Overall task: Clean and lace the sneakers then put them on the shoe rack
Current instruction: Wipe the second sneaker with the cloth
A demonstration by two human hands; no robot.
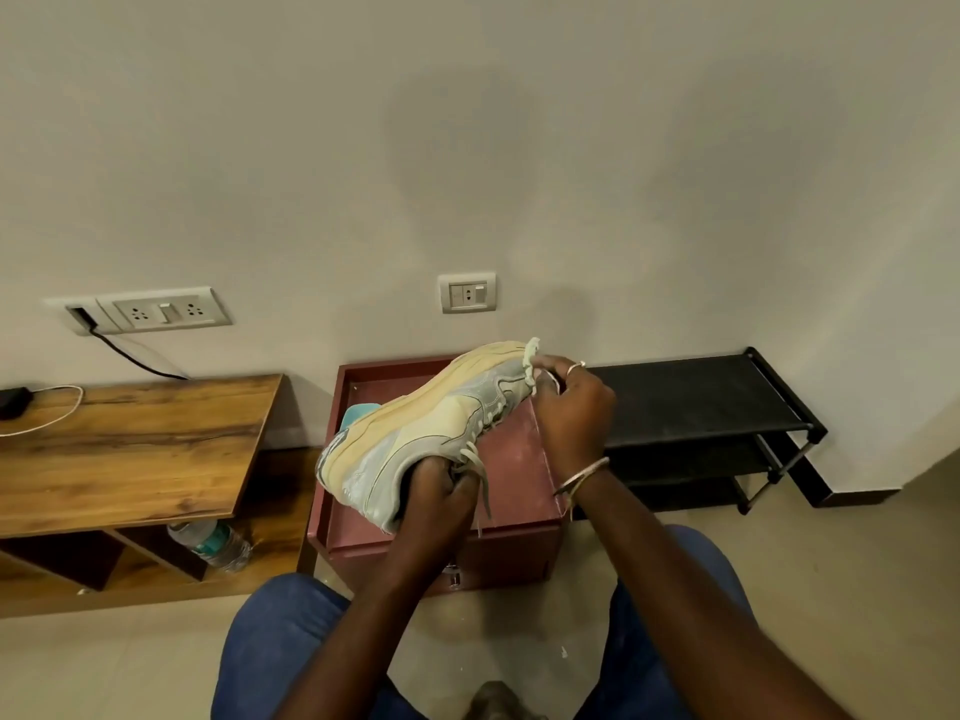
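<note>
The sneaker (415, 433) looks light, soft above a stiff sole; left hand (441, 493) grips its collar, right hand (574, 405) pinches perhaps a lace end (532, 358).

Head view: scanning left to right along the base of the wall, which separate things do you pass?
Black charger → water bottle → maroon box → black shoe rack.

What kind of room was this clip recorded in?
Probably a room in a home: a black shoe rack stands by the wall, beside a wooden desk and wall sockets.
</note>
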